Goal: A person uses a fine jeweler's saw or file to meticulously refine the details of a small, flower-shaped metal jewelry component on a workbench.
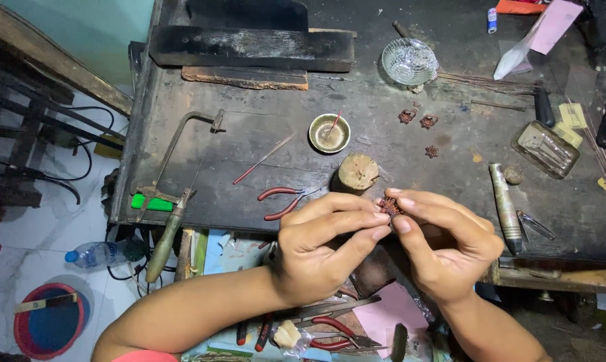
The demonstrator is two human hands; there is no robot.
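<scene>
Nearest the camera, below the bench edge, red-handled pliers and cutters (pixel 329 328) lie in an open drawer beside a pink sheet of paper (pixel 390 312). Above them the person's left hand (pixel 319 251) and right hand (pixel 444 245) meet at the front edge of the dark, scorched wooden workbench (pixel 262 127). Both hands close narrowly on a small reddish-brown filigree metal ornament (pixel 391 206): the left thumb and forefinger pinch it from the left, the right thumb and forefinger from the right, so that only its top shows between the fingertips.

The work looks like fine adjusting or pressing of the piece by hand. To do it well, the pinch should stay light and even, with the wrists steadied near the bench edge, since thin wirework would likely bend under a hard squeeze.

Just behind the hands stand a short round wooden stump (pixel 357 171) and small red-handled pliers (pixel 283 201). Farther left lies a jeweller's saw frame with a wooden handle (pixel 172 194). Farther back sit a small brass bowl holding a brush (pixel 329 133), three more small reddish-brown ornaments (pixel 418 122), and a cut-glass bowl (pixel 409 62).
</scene>
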